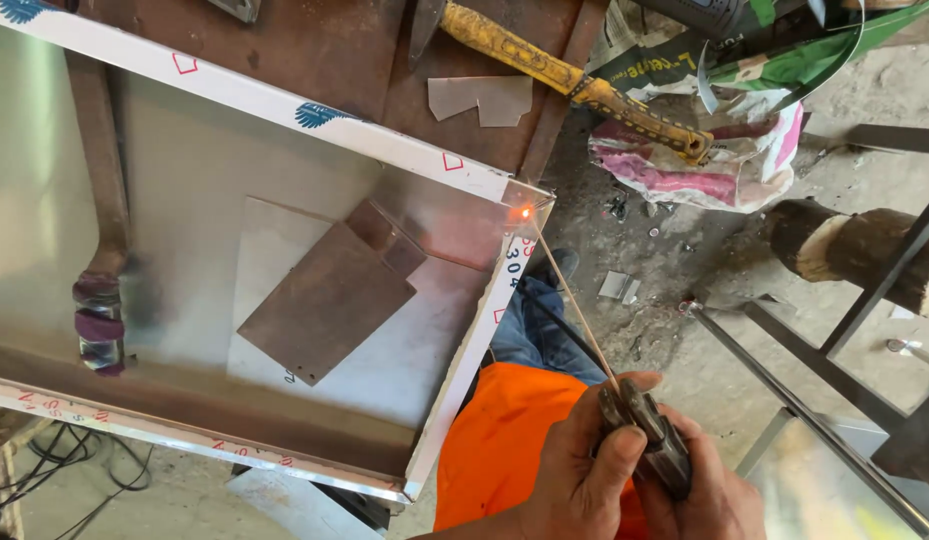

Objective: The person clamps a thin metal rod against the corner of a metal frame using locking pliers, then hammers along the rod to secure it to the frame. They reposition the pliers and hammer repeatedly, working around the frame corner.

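Note:
Both my hands are at the lower right, wrapped around a dark electrode holder (649, 435). My left hand (574, 480) has its thumb over the holder's front, and my right hand (719, 495) grips it from the right side. A thin welding rod (574, 310) runs up and left from the holder. Its tip glows orange (525, 213) where it touches the right corner of a shiny steel tray (284, 100) with white film on its rims. A rusty flat plate (329, 300) lies inside the tray on a paler sheet.
A yellow-handled hammer (564, 75) lies above the tray on a rusty surface. A rusty bar with a wrapped handle (99, 320) rests in the tray's left. A crumpled bag (704, 160), a log (854, 245) and metal bars (804, 400) lie on the dusty floor. Cables (44, 470) trail at lower left.

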